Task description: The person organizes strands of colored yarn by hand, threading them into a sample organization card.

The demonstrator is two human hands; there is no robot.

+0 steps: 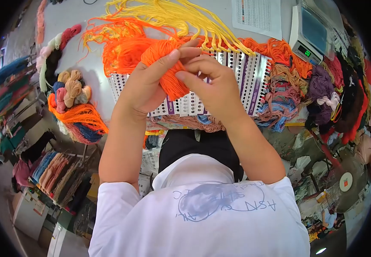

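A bundle of bright orange yarn (165, 53) is held above the table. My left hand (144, 85) is wrapped round its left side, with the thumb over the front. On the right of the bundle, my right hand (215, 81) has its fingers bent and thumb and fingertips near the yarn; whether they pinch a strand is too small to tell. Beneath both hands lie white and purple punched cards (254, 81). Loose orange yarn (123, 51) is heaped behind my left hand, and yellow strands (164, 15) spread across the far side of the table.
A digital scale (306, 38) stands at the back right beside a printed sheet (258, 17). Mixed yarn (286, 85) and purple skeins (321, 83) lie at the right. More skeins (72, 88) hang over the left table edge. A fan (344, 182) is at the lower right.
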